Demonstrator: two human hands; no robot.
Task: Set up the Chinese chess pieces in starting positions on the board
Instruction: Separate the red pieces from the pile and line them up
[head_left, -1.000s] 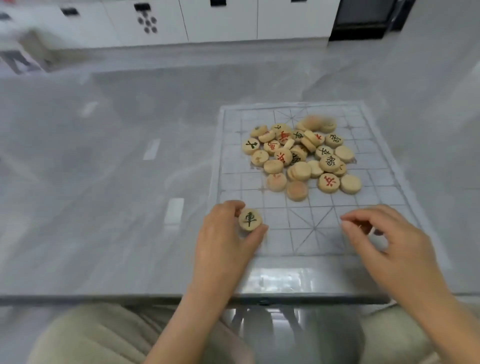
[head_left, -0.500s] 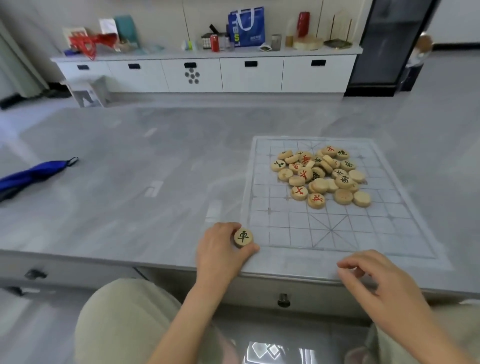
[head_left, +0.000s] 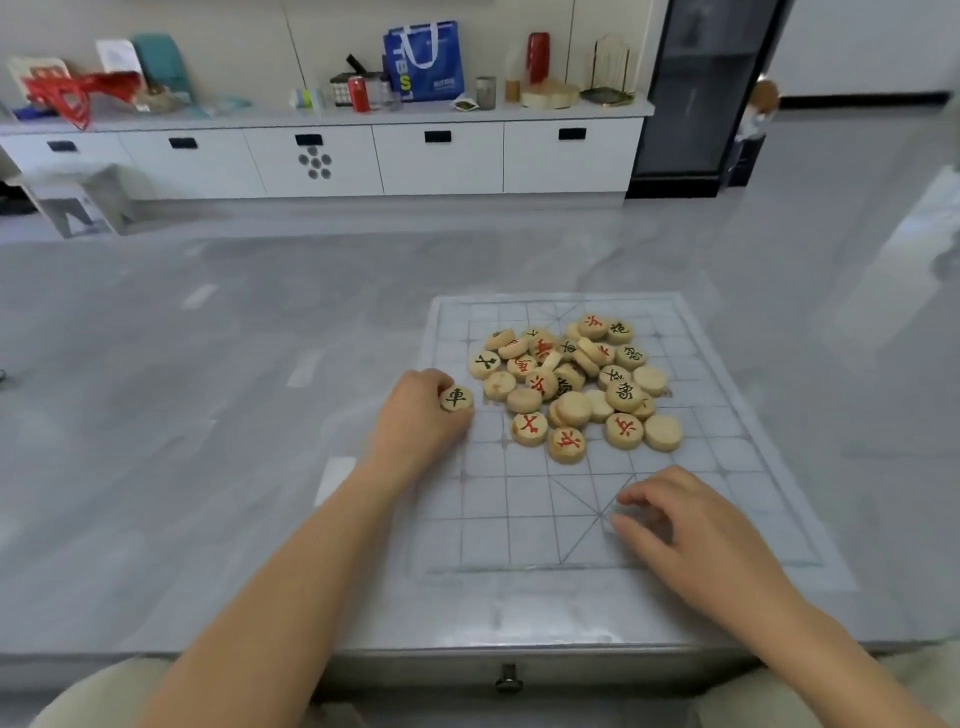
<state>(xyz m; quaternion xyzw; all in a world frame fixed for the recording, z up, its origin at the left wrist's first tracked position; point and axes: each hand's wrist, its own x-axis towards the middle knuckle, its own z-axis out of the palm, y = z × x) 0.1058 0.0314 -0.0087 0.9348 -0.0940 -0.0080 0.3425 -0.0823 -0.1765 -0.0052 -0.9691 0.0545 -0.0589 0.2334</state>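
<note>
A translucent chess board (head_left: 737, 467) with a faint grid lies on the grey table. A pile of round wooden pieces (head_left: 574, 387), marked red or dark green or lying blank side up, sits on its far half. My left hand (head_left: 415, 421) is at the board's left edge, level with the pile, and pinches a dark-green chariot piece (head_left: 456, 399) face up. My right hand (head_left: 691, 525) hovers over the near palace diagonals with curled fingers. Whether it holds a piece is hidden.
The grey table (head_left: 208, 441) reaches far to the left and back. Its front edge carries a drawer knob (head_left: 508, 675). A white cabinet (head_left: 363, 156) with bags and cans on top stands across the room.
My left hand has carried the chariot piece from the board's near left corner forward along the left edge. My right hand has moved from the near edge onto the palace squares.
</note>
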